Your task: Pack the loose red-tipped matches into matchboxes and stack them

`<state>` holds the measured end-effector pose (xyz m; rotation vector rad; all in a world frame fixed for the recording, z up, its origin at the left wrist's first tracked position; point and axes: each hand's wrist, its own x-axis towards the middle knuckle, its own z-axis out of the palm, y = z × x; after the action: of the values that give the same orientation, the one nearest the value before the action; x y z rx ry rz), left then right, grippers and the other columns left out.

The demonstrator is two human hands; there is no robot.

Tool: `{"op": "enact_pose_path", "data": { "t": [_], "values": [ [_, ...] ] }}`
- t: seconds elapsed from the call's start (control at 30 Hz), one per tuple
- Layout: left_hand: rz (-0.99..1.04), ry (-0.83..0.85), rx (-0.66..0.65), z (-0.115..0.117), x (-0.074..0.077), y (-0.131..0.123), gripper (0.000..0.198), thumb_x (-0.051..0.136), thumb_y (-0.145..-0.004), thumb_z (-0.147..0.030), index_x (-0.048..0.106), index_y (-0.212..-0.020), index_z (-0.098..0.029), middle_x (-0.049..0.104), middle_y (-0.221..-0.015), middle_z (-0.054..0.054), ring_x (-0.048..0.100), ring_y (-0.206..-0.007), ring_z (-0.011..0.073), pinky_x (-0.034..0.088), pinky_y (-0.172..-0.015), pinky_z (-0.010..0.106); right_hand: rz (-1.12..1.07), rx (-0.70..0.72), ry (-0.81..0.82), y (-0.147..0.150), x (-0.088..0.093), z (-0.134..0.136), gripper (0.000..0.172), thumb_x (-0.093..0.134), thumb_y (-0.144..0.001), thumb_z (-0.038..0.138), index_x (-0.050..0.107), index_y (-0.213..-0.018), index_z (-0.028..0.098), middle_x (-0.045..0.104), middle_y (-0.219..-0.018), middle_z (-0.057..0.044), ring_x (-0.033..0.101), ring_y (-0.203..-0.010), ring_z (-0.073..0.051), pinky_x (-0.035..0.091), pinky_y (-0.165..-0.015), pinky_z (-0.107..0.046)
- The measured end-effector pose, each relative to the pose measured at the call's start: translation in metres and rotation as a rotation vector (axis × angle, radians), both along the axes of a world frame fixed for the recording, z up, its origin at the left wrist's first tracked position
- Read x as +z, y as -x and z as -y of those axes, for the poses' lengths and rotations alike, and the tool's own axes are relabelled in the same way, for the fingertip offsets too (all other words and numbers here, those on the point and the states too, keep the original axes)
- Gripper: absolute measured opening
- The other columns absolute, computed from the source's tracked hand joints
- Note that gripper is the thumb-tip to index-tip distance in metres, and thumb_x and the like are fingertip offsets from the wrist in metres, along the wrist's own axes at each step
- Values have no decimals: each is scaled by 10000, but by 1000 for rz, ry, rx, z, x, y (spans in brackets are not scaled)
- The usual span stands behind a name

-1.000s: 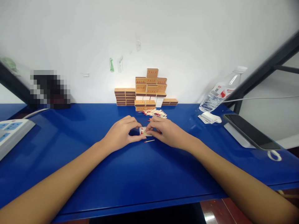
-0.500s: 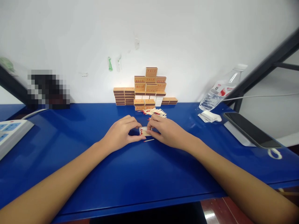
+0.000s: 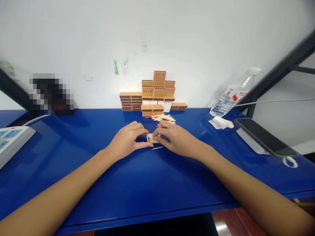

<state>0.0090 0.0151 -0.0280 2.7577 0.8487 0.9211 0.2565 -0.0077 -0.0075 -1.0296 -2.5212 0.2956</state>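
Observation:
A small white matchbox tray [image 3: 150, 135] with red-headed matches in it lies on the blue table. My left hand [image 3: 129, 137] grips its left end between thumb and fingers. Over the tray's right part, my right hand [image 3: 173, 137] has its fingertips pressed together down at the matches; what they pinch, if anything, is hidden. A single loose match [image 3: 157, 148] lies just in front of the tray. Behind my right hand is a pile of loose matches [image 3: 161, 117], partly covered by the fingers.
Orange-brown matchboxes [image 3: 159, 93] are stacked against the wall, with more matchboxes [image 3: 131, 101] at their left. To the right stand a water bottle [image 3: 228, 95], a white packet [image 3: 220, 122] and a propped phone [image 3: 265, 136]. A power strip [image 3: 17, 141] is at the left edge.
The fingertips of my right hand have shifted slightly left over the tray. My left hand and the tray have stayed in place.

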Motion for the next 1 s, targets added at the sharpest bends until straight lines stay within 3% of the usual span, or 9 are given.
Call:
{"op": "enact_pose_path", "data": {
  "t": [0.23,0.4,0.63,0.83,1.0],
  "values": [
    [14,-6,-32,-1,0,0,377,763,-889,-515,722,-1028,-166,714,-919,48,618,-850,205,511,-761,339,-128,54,206,5,6,6,138,598,-1027,232,724,-978,205,571,-965,-27,540,-763,-132,426,-695,-277],
    [18,-34,-71,-1,1,-1,396,759,-883,-523,721,-1034,-159,720,-919,52,617,-848,204,513,-767,341,-117,43,258,6,7,6,91,612,-1009,234,683,-964,200,570,-973,-26,539,-786,-139,429,-705,-279],
    [15,-38,-39,0,1,-1,368,773,-891,-483,714,-1044,-153,717,-948,59,623,-869,210,523,-781,345,-104,-31,40,0,4,-1,103,589,-1030,229,675,-989,190,574,-998,-47,553,-840,-163,437,-766,-306],
    [40,-24,26,-3,-3,0,393,767,-894,-513,719,-1049,-155,711,-928,52,629,-881,216,513,-781,344,-87,-16,6,-5,7,-3,113,591,-1020,204,700,-996,185,577,-953,-45,550,-825,-167,417,-730,-299],
    [27,38,143,-7,-3,2,338,778,-901,-488,755,-1039,-181,710,-909,38,615,-862,212,490,-769,339,14,56,220,-9,15,-2,80,696,-960,247,689,-897,200,597,-844,-7,525,-734,-146,401,-680,-287]
  ]
}}
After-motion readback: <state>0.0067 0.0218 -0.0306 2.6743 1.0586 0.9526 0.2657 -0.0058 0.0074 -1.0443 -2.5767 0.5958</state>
